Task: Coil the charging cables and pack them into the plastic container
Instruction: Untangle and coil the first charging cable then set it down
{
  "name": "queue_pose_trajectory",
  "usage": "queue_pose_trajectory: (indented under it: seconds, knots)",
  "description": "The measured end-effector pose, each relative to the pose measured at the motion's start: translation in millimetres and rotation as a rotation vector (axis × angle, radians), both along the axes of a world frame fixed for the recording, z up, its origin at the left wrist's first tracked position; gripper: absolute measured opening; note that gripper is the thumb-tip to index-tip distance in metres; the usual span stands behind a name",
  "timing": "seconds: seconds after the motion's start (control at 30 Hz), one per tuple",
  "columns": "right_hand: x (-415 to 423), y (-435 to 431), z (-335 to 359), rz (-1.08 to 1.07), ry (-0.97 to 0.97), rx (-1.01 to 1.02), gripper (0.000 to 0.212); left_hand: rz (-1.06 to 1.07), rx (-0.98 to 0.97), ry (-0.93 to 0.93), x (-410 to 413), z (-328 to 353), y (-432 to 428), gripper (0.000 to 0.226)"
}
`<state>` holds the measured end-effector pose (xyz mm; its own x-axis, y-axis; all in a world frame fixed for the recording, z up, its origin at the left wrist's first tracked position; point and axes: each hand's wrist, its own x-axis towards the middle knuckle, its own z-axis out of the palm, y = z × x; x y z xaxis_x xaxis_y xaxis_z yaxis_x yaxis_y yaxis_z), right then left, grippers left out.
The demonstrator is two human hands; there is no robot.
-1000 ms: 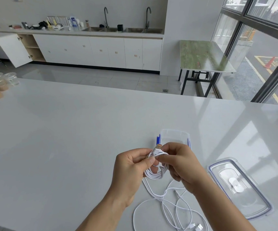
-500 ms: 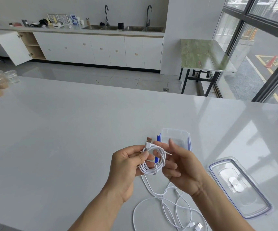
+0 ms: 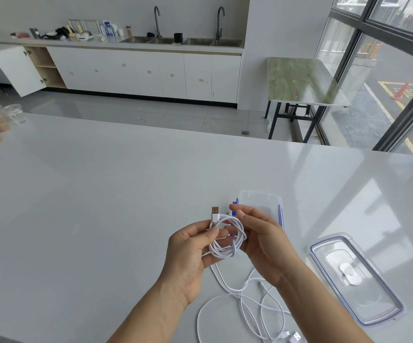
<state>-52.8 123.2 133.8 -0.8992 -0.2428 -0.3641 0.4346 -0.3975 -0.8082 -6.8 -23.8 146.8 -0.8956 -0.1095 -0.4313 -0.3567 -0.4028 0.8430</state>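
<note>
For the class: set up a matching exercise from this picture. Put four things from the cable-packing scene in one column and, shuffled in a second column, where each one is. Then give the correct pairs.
Things
1. coiled cable
2. loose cables
3. container lid
4. plastic container

Places
A. flat on the counter, right of the right hand
B. held up between both hands, pinched by the left hand
C. on the counter just beyond the hands, open
D. sprawled on the counter below the hands

Pairs: 1-B, 2-D, 3-A, 4-C
</note>
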Motion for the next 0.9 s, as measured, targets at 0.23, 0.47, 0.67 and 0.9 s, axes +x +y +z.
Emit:
queue_pose_trajectory:
  seconds: [0.23,0.47,0.67,0.9]
  knots:
    - [6.6,-1.1,-5.5,0.047,-0.015,0.034,0.04,0.016,0.022,-0.017,-1.9,-7.8,-1.7,0.019]
    - [8.4,0.6,-7.8,0.027,0.04,0.052,0.054,0.027,0.033,-0.006,-3.7,-8.2,-4.3,0.019]
    - [15.2,9.2,-12.9,0.116,0.15,0.211,0.039,0.056,0.053,-0.014,-5.0,-11.6,-12.7,0.018]
    - [18.2,1.9,-18.3,0.144,0.131,0.132,0.028,0.047,0.034,-0.003,-2.5,-15.3,-17.4,0.017]
